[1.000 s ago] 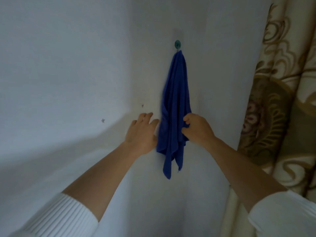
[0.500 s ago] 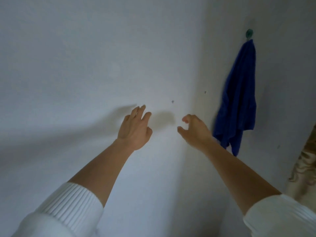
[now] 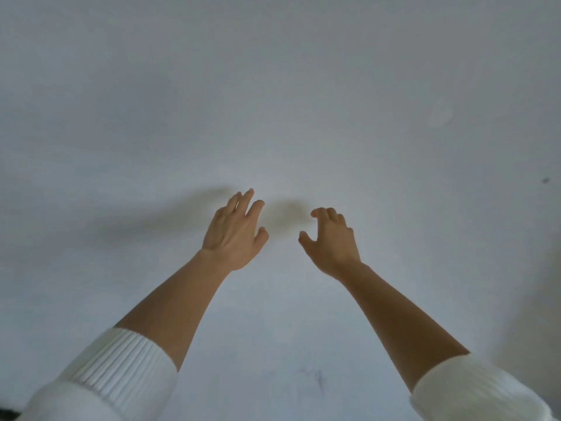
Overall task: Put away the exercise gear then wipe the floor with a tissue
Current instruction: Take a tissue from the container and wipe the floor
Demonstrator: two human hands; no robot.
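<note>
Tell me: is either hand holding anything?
No, the left hand and right hand are both empty, raised before the wall.

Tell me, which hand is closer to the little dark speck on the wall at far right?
The right hand is nearer: it sits left of and a little below the speck. The left hand is farther left again, beyond the right hand.

You face a wall [image 3: 273,86]: matt, pale, painted-looking, smooth with a few small dark marks. Your sleeves [image 3: 121,369] are white ribbed knit cloth, soft and matt at the cuffs.
</note>
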